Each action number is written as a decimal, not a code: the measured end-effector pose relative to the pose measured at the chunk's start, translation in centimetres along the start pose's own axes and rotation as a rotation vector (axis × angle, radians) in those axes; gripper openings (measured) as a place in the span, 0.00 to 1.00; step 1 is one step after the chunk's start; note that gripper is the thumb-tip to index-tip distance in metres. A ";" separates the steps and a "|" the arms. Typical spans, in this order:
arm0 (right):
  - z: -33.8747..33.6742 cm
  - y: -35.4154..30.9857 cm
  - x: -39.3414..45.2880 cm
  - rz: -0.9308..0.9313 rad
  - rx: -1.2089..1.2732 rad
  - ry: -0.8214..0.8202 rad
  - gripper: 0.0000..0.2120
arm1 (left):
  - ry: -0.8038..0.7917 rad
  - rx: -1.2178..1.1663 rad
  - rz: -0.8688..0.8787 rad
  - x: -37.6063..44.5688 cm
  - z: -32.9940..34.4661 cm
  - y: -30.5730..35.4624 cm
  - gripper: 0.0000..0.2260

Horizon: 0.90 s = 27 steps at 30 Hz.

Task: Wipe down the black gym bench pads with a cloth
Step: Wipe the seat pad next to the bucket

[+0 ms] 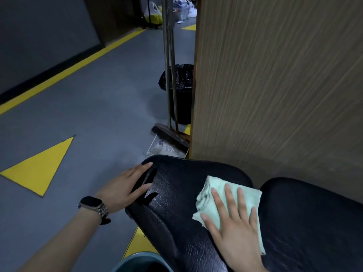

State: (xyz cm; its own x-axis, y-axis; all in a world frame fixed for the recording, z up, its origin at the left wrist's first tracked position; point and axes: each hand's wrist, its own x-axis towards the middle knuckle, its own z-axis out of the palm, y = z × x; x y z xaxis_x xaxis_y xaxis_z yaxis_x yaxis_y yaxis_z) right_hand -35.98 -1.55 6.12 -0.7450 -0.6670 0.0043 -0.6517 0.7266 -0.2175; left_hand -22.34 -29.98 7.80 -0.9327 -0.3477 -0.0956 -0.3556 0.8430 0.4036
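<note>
Two black textured bench pads fill the lower right: the nearer seat pad [176, 197] and a second pad [306, 216] to its right, with a narrow gap between them. A folded pale green cloth [214, 205] lies on the seat pad near that gap. My right hand [233, 222] presses flat on the cloth, fingers spread. My left hand [125, 185], with a dark watch on the wrist, rests flat on the seat pad's left edge, fingers apart and holding nothing.
A wood-grain panel [275, 85] stands right behind the pads. A broom [170, 134] and dustpan [167, 149] lean by its corner, with a black lined bin [181, 95] behind. A teal bucket rim [141, 262] sits below. Grey floor with yellow markings [39, 167] spreads left.
</note>
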 end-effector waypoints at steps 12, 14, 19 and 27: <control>2.3 -13.1 4.8 -0.244 0.064 -0.188 0.30 | 0.045 -0.037 0.099 0.3 -0.2 -0.5 0.27; 2.2 -14.2 5.6 -0.270 0.066 -0.196 0.32 | 0.051 -0.041 0.116 0.4 -0.3 -0.5 0.27; 2.1 -14.3 7.2 -0.415 -0.018 -0.216 0.32 | 0.077 -0.031 0.059 0.3 -0.1 -0.2 0.32; 0.8 -7.7 2.6 -0.372 0.021 -0.116 0.32 | 0.055 0.011 0.041 -0.3 0.4 0.8 0.36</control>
State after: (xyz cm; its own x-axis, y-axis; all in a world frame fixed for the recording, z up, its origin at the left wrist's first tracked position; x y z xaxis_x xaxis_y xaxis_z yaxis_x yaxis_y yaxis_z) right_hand -32.79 -9.06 7.08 -0.4368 -0.8993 -0.0232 -0.8703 0.4290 -0.2419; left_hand -22.38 -29.02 7.80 -0.9421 -0.3342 -0.0290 -0.3177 0.8614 0.3963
